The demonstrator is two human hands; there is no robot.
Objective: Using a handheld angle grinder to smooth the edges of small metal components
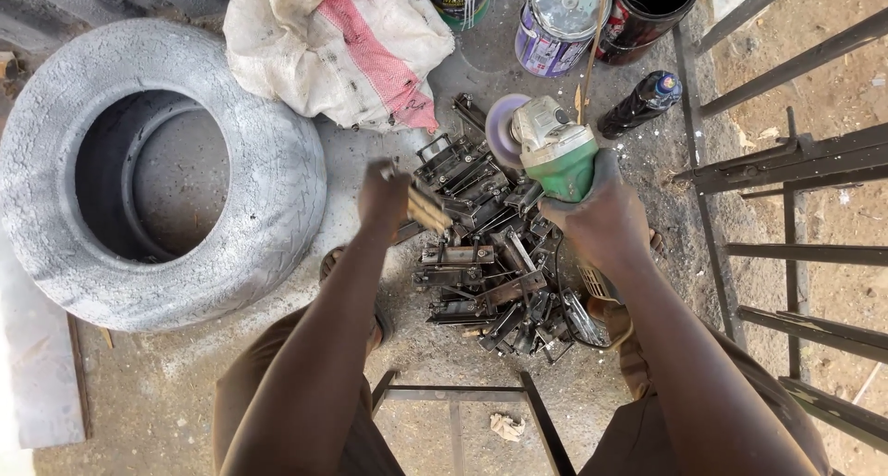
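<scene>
My right hand [601, 219] grips a green angle grinder [553, 148] with a purple-grey disc [504, 129], held over a pile of small dark welded metal pieces [486, 263] on the concrete floor. My left hand [384, 198] holds one small metal piece [427, 210] just left of the grinder, above the pile's left edge; it is blurred. The grinder's disc is a short way from the held piece, not touching it.
A grey-painted tyre [268, 180] lies at left. A white and red sack [342, 46] and paint cans [555, 18] stand at the back, beside a dark bottle [640, 103]. A metal gate frame [795, 161] lies at right, a small metal frame [462, 393] between my knees.
</scene>
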